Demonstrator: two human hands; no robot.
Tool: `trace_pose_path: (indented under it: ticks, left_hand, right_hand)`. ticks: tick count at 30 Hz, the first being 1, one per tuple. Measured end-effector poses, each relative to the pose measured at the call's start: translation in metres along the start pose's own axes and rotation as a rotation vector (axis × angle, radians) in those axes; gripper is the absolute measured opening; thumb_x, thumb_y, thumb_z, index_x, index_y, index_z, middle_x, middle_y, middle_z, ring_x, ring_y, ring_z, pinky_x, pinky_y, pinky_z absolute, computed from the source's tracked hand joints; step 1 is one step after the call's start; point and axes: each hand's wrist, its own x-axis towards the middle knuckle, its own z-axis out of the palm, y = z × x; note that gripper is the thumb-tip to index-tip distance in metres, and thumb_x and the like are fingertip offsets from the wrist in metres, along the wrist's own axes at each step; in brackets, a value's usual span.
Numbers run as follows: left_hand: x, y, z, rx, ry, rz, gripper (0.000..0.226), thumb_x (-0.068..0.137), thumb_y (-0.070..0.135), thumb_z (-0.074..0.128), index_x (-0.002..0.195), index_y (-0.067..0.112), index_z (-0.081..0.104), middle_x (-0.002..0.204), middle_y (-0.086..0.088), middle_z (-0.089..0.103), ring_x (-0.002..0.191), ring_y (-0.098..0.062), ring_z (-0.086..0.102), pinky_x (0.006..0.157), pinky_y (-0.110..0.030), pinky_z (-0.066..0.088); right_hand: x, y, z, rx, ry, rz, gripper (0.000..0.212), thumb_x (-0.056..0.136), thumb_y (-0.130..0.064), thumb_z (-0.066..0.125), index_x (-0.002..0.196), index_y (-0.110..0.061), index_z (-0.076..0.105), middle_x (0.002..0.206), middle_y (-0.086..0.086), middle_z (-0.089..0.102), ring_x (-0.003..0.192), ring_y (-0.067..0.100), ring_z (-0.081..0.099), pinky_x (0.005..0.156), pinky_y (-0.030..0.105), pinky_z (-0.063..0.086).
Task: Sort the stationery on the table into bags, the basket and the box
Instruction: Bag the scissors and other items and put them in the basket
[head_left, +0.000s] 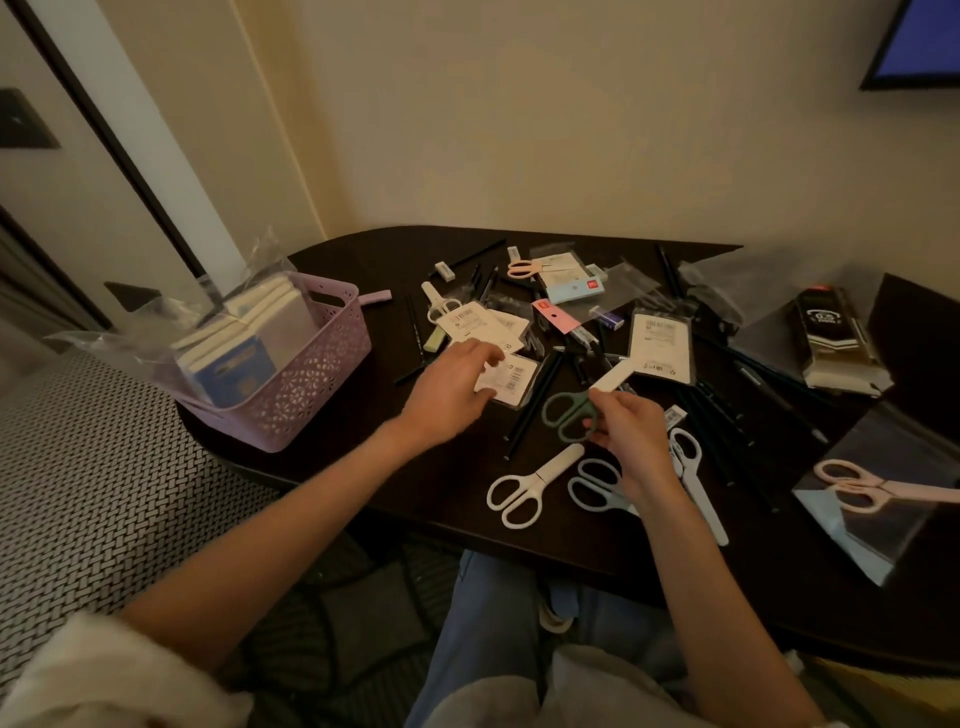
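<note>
Dim, warm room light is falling from above; the dark table (415, 499) is swallowing detail and throwing faint glare off plastic bags (727, 291) by its far right edge; the left hand (452, 395) is blurring slightly; wide-angle distortion is bending the frame's edges.

Hands (631, 434) gripping green scissors (571, 413), purple basket (317, 374)

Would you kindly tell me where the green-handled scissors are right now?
In the head view, the green-handled scissors are centre-right, held by the right hand just above the table, beyond the white scissors.
</note>
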Motion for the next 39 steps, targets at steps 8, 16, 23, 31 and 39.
trace_pose_path:
  ticks: [8, 16, 23, 31, 39]
  left_hand:
    - [0.055, -0.024, 0.002, 0.295, -0.569, 0.111, 0.107, 0.075, 0.015, 0.078, 0.155, 0.021, 0.008, 0.152, -0.008, 0.032, 0.134, -0.026, 0.036, 0.111, -0.041, 0.035]
    - [0.066, -0.019, 0.005, 0.298, -0.697, 0.121, 0.112, 0.074, 0.016, 0.08, 0.155, 0.026, 0.004, 0.16, -0.003, 0.016, 0.14, -0.027, 0.027, 0.112, -0.039, 0.029]
    - [0.064, -0.019, 0.005, 0.27, -0.582, 0.146, 0.1, 0.073, 0.017, 0.08, 0.152, 0.021, 0.019, 0.147, -0.005, 0.039, 0.131, -0.024, 0.039, 0.108, -0.036, 0.034]
    - [0.06, -0.007, -0.009, 0.186, -0.256, 0.16, 0.089, 0.073, 0.031, 0.077, 0.147, 0.024, 0.028, 0.142, -0.008, 0.033, 0.135, -0.027, 0.031, 0.12, -0.05, 0.007]
    - [0.028, 0.01, -0.021, 0.03, -0.124, 0.13, 0.091, 0.075, 0.031, 0.075, 0.149, 0.042, 0.024, 0.137, -0.007, 0.026, 0.126, -0.024, 0.031, 0.098, -0.032, 0.041]
  right_hand:
    - [-0.003, -0.011, -0.01, -0.021, -0.011, -0.01, 0.022, 0.1, -0.015, 0.043, 0.098, -0.002, 0.06, 0.083, 0.011, 0.074, 0.076, 0.02, 0.073, 0.054, 0.021, 0.05]
    - [-0.014, -0.017, -0.018, -0.114, -0.012, -0.023, 0.018, 0.1, -0.012, 0.045, 0.092, -0.005, 0.06, 0.074, 0.01, 0.072, 0.059, 0.014, 0.069, 0.056, 0.024, 0.054]
    - [-0.015, -0.019, -0.019, -0.133, 0.015, -0.047, 0.012, 0.098, -0.015, 0.052, 0.102, -0.01, 0.061, 0.075, 0.004, 0.067, 0.06, 0.009, 0.062, 0.057, 0.021, 0.046]
    - [-0.02, -0.022, -0.023, -0.23, 0.069, -0.196, 0.024, 0.099, -0.014, 0.049, 0.09, -0.001, 0.065, 0.08, -0.005, 0.059, 0.074, 0.001, 0.054, 0.079, 0.027, 0.045]
    - [-0.029, -0.033, -0.025, -0.296, 0.063, -0.386, 0.013, 0.096, -0.013, 0.055, 0.109, -0.011, 0.057, 0.086, -0.005, 0.062, 0.076, -0.014, 0.058, 0.061, 0.001, 0.043]
